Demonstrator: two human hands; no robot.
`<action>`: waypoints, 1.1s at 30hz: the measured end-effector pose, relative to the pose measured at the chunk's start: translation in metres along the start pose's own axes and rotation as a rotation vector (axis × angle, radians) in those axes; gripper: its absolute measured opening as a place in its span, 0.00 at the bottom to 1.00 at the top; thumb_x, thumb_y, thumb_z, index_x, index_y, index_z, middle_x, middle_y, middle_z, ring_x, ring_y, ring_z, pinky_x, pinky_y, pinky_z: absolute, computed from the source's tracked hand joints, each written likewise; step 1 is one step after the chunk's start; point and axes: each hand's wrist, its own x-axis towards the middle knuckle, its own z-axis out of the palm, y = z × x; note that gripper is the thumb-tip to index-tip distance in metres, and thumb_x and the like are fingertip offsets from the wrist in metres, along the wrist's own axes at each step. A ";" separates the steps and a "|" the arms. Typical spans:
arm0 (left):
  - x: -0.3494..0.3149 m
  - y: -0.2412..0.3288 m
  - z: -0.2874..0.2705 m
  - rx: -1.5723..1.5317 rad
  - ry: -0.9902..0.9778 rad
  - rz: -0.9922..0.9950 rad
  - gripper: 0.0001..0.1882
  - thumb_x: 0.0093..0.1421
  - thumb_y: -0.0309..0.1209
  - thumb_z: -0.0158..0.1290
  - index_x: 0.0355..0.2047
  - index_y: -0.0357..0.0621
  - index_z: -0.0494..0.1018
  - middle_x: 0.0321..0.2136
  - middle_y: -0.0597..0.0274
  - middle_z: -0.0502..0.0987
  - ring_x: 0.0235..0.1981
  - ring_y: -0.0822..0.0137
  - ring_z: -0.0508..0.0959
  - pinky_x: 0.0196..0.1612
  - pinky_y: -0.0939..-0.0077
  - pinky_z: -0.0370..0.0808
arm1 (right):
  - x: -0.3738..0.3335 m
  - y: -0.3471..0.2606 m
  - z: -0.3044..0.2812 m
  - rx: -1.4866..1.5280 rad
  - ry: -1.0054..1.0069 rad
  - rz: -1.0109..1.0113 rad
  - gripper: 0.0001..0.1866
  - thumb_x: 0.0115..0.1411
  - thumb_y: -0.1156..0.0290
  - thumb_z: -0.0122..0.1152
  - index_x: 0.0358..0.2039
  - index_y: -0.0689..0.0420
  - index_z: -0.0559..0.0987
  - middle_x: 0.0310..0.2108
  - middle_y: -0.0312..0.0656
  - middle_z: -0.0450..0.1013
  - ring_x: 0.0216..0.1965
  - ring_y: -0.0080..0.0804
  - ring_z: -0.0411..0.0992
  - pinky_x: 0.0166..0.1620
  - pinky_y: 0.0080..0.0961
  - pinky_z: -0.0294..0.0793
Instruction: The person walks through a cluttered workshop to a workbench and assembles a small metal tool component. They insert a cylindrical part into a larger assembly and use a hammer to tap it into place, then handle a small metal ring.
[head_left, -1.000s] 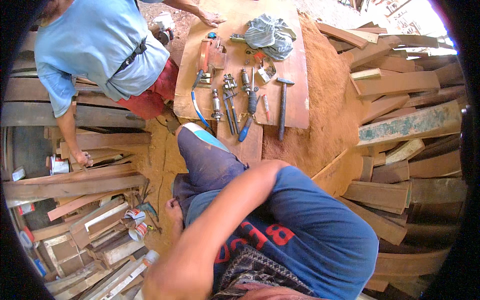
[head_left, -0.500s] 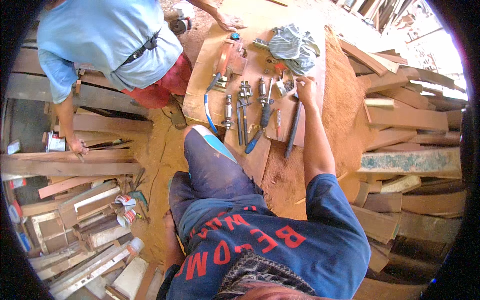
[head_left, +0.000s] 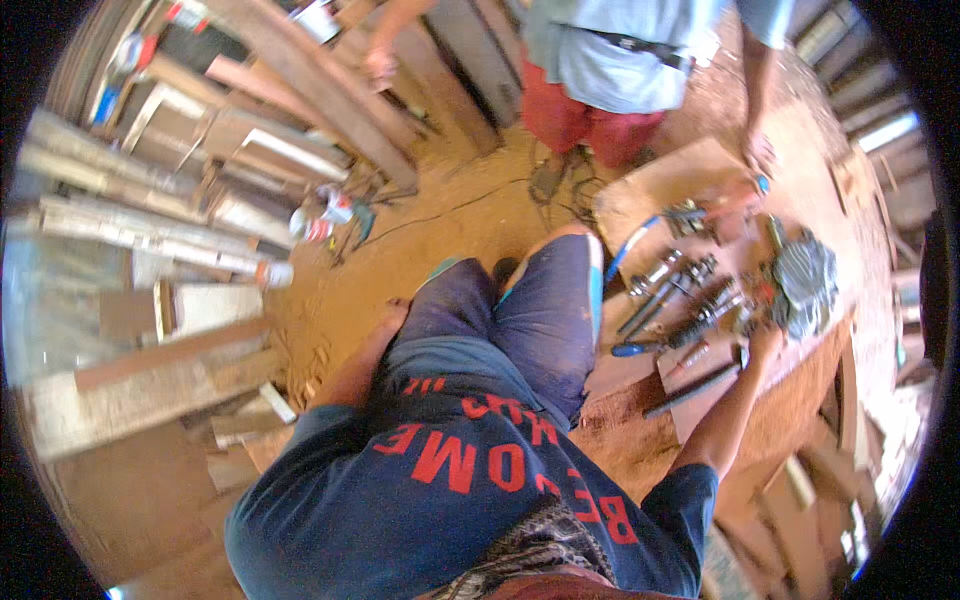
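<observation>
My right hand reaches to the wooden board, at its right part. It rests beside a crumpled grey striped cloth, near the upper end of a long dark bar. Motion blur hides what its fingers do. Farther left on the board lie a red-handled slim tool, a tool with a blue handle and a pair of dark-handled tools. A reddish-brown power tool with a blue cord sits beyond them. My left hand is beside my thigh, its fingers mostly hidden.
Another person stands at the far side, one hand on the board's far part. Timber planks and wood pieces are stacked at the left. White-and-red cans stand on the dusty floor, crossed by a dark cable.
The view has swung left, so the board and tools now appear farther right and turned. My right hand stays near the cloth and dark bar. More of my left arm shows.
</observation>
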 end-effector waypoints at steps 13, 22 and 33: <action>0.001 0.013 0.015 0.391 -0.037 0.191 0.20 0.65 0.41 0.44 0.53 0.53 0.79 0.52 0.51 0.80 0.54 0.48 0.78 0.59 0.53 0.73 | -0.013 -0.019 -0.018 0.052 0.429 -0.150 0.11 0.57 0.64 0.61 0.31 0.59 0.84 0.34 0.52 0.79 0.39 0.54 0.74 0.46 0.49 0.73; -0.021 0.039 0.001 -0.194 0.139 -0.036 0.19 0.63 0.45 0.50 0.46 0.49 0.81 0.45 0.50 0.83 0.47 0.48 0.81 0.51 0.58 0.77 | -0.009 0.005 -0.006 0.568 0.520 0.027 0.14 0.59 0.67 0.60 0.37 0.66 0.81 0.34 0.50 0.80 0.38 0.42 0.76 0.46 0.39 0.75; -0.054 0.094 -0.030 -0.362 0.200 0.264 0.15 0.64 0.34 0.56 0.48 0.42 0.77 0.42 0.51 0.82 0.43 0.57 0.82 0.50 0.64 0.78 | -0.049 -0.021 -0.025 1.302 0.391 0.378 0.15 0.64 0.66 0.61 0.43 0.66 0.78 0.37 0.44 0.77 0.37 0.33 0.75 0.38 0.30 0.76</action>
